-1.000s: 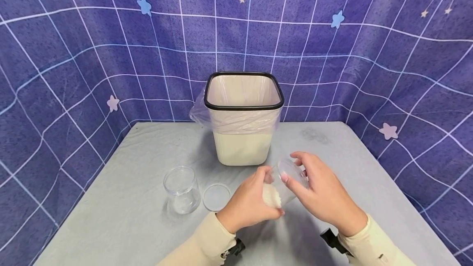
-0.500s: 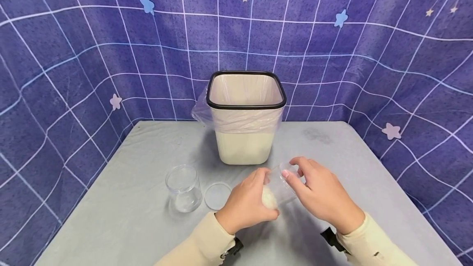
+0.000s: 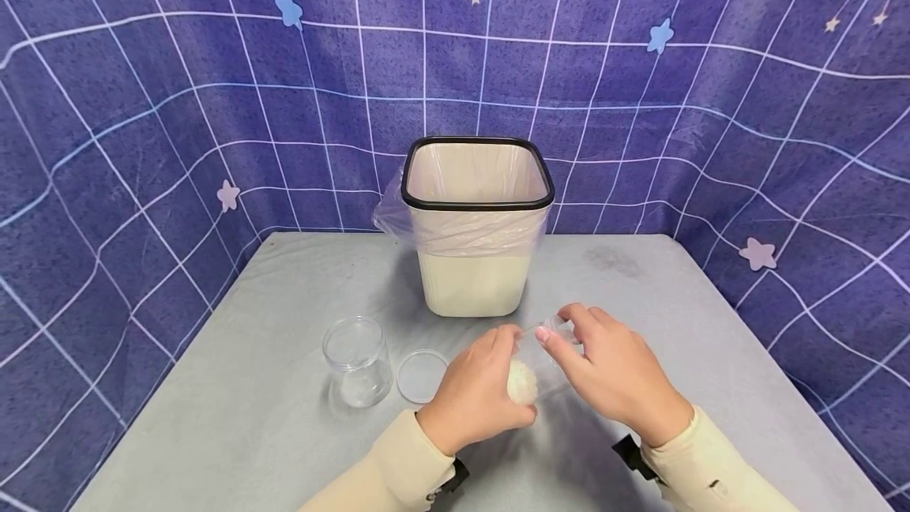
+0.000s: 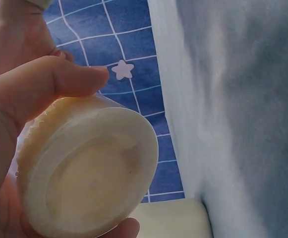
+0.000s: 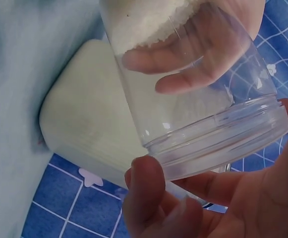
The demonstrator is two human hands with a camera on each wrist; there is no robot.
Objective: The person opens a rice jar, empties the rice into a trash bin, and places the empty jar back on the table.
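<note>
A clear plastic jar (image 3: pixel 547 370) with white grainy contents (image 3: pixel 522 382) is held tilted above the table, in front of the bin. My left hand (image 3: pixel 475 389) grips its base end; the left wrist view shows the round jar bottom (image 4: pixel 91 183) between thumb and fingers. At the jar's other end, my right hand (image 3: pixel 617 366) holds the clear screw lid (image 5: pixel 223 141), thumb on one side and fingers on the other. In the right wrist view the grains lie toward the base. A second clear jar (image 3: pixel 358 362) stands upright to the left, beside a loose round lid (image 3: pixel 423 377).
A cream waste bin (image 3: pixel 475 279) with a black rim and a plastic bag liner (image 3: pixel 479 231) stands behind the hands. The grey-covered table (image 3: pixel 249 417) ends against a purple-blue curtain (image 3: pixel 341 117) at the back and sides.
The lid end of the held jar has turned away from the head camera, and the right fingers and thumb have shifted round it. The left hand keeps its grip. The head view has shifted slightly.
</note>
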